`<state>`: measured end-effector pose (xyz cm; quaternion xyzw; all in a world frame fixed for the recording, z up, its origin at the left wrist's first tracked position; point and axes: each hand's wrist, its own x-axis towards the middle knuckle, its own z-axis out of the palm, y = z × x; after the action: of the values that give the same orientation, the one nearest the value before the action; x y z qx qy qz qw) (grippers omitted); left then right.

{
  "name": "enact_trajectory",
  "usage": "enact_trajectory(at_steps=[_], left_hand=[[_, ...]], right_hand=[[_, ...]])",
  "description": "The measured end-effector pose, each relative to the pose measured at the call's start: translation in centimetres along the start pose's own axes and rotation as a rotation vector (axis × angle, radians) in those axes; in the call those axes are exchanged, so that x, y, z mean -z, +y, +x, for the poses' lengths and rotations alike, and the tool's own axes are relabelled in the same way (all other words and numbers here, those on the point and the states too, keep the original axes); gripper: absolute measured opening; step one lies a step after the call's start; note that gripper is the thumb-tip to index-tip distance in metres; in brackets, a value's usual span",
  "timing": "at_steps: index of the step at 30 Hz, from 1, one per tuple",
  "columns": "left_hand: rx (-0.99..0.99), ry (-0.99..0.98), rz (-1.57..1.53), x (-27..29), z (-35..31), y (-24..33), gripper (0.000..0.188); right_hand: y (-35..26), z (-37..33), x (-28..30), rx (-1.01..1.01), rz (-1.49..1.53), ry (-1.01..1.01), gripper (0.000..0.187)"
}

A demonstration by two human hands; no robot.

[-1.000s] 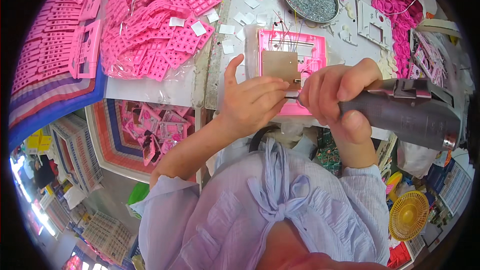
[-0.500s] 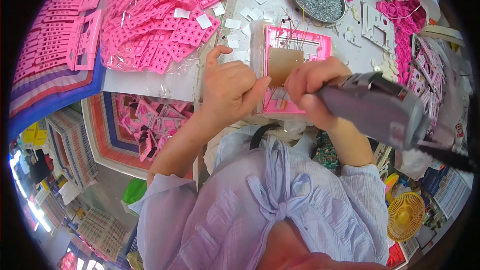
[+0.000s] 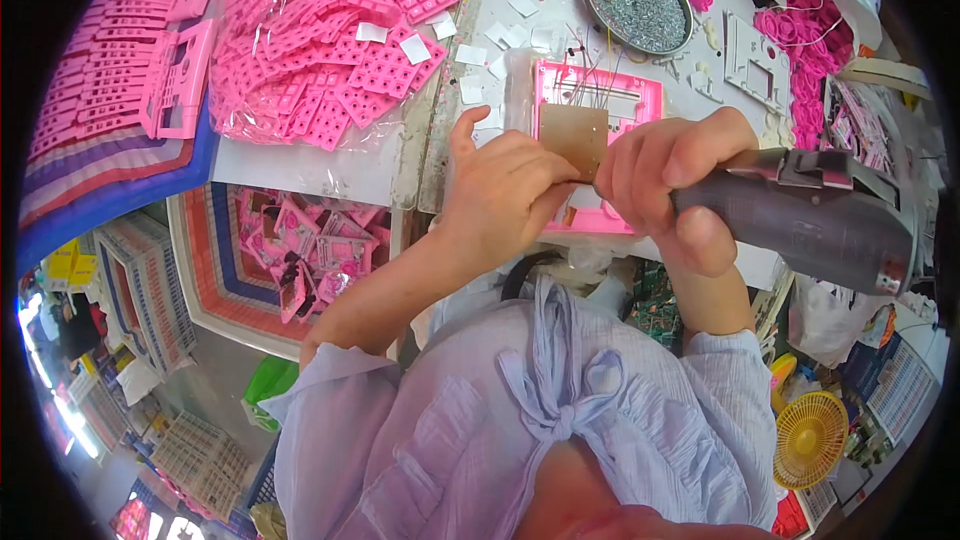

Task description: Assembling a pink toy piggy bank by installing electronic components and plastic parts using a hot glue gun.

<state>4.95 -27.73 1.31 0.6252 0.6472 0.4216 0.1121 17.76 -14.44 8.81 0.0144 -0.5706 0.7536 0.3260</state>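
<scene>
My right hand (image 3: 680, 185) is wrapped around a grey electric screwdriver (image 3: 810, 215), held sideways with its body out to the right. Close by, my left hand (image 3: 505, 190) has thumb and forefinger pinched at the screwdriver's tip, little finger raised. What they pinch is too small to make out. Beneath both hands lies a pink plastic housing (image 3: 648, 95), open side up. A brown circuit board (image 3: 572, 135) sits in it, with thin wires standing up from its far edge. My hands hide the near part of the housing.
A round metal dish of screws (image 3: 640, 2) stands at the far side. Pink button pads (image 3: 310, 50) fill a clear bag at the left, beside stacked pink panels (image 3: 180, 80). White paper pieces (image 3: 470, 55) are scattered between. A lined bin (image 3: 215, 260) sits lower left.
My left hand has moved right, its thumb and forefinger coming to the screwdriver's tip. My right hand has turned the screwdriver and shifted it slightly right.
</scene>
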Motion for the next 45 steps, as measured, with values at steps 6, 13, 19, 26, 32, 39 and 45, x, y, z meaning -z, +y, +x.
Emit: enact_trajectory(at_steps=[6,13,19,26,32,39,45], left_hand=[[-0.03,0.075,0.087,0.3,0.2,-0.2,0.019],[0.109,0.152,0.176,2.2,0.9,0.1,0.038],[0.096,0.127,0.203,2.3,-1.1,-1.2,0.033],[0.0,-0.007,0.108,1.9,-1.5,-0.1,0.022],[-0.048,-0.195,0.167,0.7,-1.5,2.4,0.018],[0.031,-0.277,0.341,0.4,0.0,3.3,0.016],[0.02,-0.252,0.375,0.4,0.7,3.1,0.011]], right_hand=[[0.5,0.3,-0.2,0.024,-0.032,-0.014,0.033],[4.0,2.0,1.5,0.042,-0.099,0.017,0.023],[5.6,2.5,1.6,0.019,-0.208,-0.026,0.022],[5.5,2.5,0.8,-0.03,-0.326,-0.069,0.021],[2.9,3.7,2.3,-0.073,-0.048,0.01,0.026],[0.7,1.1,4.2,-0.022,-0.562,0.268,0.063],[-0.3,-4.1,3.6,-0.458,-0.844,0.04,0.063]])
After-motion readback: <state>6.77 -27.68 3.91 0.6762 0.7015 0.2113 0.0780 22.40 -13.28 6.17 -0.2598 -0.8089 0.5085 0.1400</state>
